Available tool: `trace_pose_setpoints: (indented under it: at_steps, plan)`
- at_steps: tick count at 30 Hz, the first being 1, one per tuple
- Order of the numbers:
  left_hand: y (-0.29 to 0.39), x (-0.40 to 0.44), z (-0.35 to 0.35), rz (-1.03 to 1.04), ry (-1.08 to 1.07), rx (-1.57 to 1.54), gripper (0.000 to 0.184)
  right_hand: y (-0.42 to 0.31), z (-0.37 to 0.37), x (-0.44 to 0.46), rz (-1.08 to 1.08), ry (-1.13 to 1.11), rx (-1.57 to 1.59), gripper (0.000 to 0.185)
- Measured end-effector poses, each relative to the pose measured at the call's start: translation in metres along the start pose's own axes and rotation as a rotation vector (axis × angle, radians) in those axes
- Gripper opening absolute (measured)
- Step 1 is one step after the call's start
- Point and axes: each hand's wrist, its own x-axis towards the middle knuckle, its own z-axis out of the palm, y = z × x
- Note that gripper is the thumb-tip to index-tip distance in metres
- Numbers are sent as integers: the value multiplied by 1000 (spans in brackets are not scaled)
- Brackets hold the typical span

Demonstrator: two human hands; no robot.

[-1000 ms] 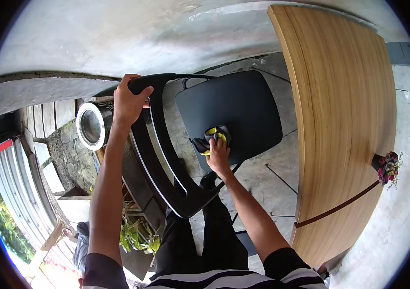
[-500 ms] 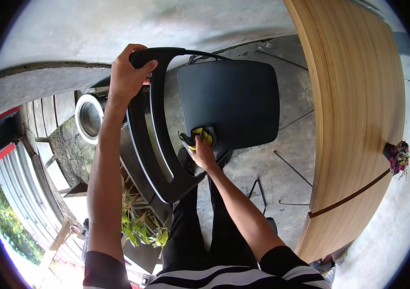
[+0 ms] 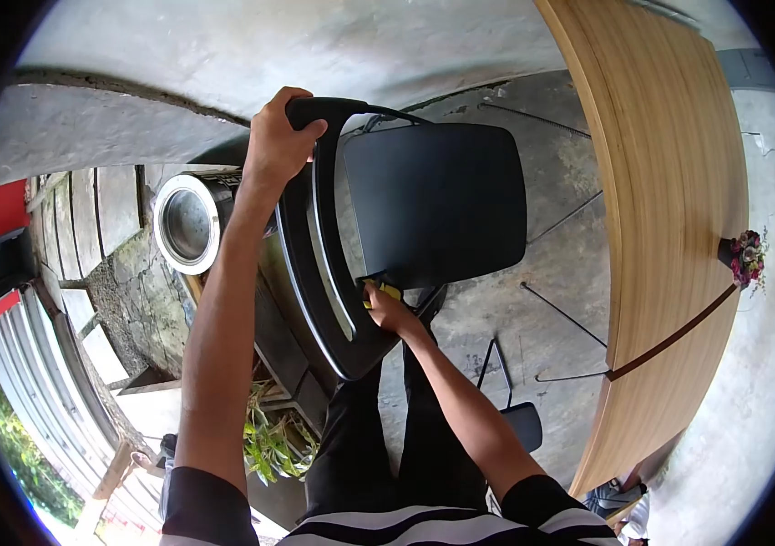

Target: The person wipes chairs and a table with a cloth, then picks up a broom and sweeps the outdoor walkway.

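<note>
A black chair stands in front of me, its flat seat (image 3: 437, 200) beyond its slotted backrest (image 3: 303, 259). My left hand (image 3: 285, 136) is wrapped round the far top corner of the backrest, thumb over the edge. Near the seat's lower left corner, my right hand (image 3: 387, 308) grips a black and yellow cloth (image 3: 385, 290). The cloth is bunched between the fingers and partly hidden by the hand. It lies at the gap between seat and backrest; whether it touches the seat cannot be made out.
A long wooden table (image 3: 669, 227) runs along the right, with a small flower pot (image 3: 744, 259) on it. At left stands a round metal drum (image 3: 189, 224). A leafy plant (image 3: 276, 441) grows beside my legs. Another dark chair seat (image 3: 522, 426) shows at lower right.
My right hand has drawn the cloth off the seat's surface to its near edge, closer to me. The left hand keeps its hold; the view has shifted slightly.
</note>
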Motion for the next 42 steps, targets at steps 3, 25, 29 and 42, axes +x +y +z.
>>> trace_pose_setpoints:
  at_steps: [3,25,29,42]
  plan:
    - [-13,-12,-14,20,15,19,37,-9,28,0,-40,-33,-19,42]
    - [-5,-31,-12,33,147,225,38,-101,-86,106,-253,775,-681,75]
    - [0,-31,-12,-25,115,209,37,-59,-84,93,-355,524,-772,85]
    - [0,-29,-9,-19,125,192,32,-49,-115,197,-531,418,-1068,89]
